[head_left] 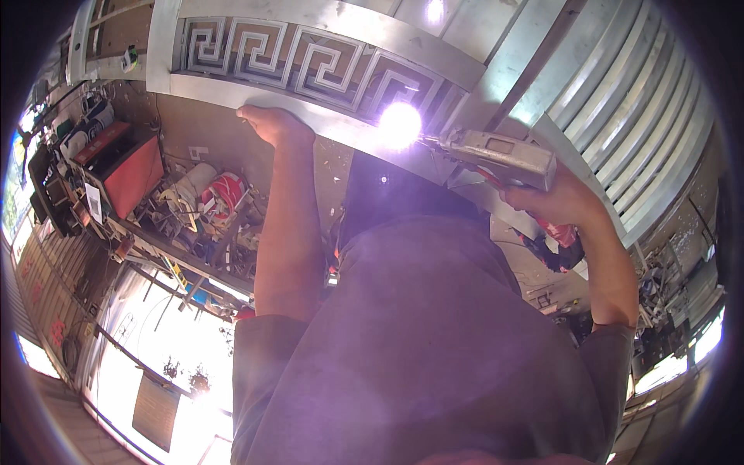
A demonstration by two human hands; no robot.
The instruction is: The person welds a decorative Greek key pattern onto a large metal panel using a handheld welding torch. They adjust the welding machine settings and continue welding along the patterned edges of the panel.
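The metal frame [209, 89] lies in front of me across the top of the head view, its key-pattern panel [342, 51] set between two flat rails. A glaring bright spot [400, 125] sits at the lower rail, towards the panel's right end; it hides the joint, so I cannot verify contact or seam quality.

My right hand [554, 203] is wrapped around the welding gun [504, 159], its nozzle pointing left into the glare. My left hand [279, 125] bears on the lower rail's edge, well apart from the light; its fingers are partly hidden, so I cannot tell how tightly they close.

In my judgement, good work here calls for a steady nozzle angle, even travel along the joint, and firm left-hand bracing clear of the heat.

A slatted metal panel [628, 101] stands to the right; a red box [128, 182], left.
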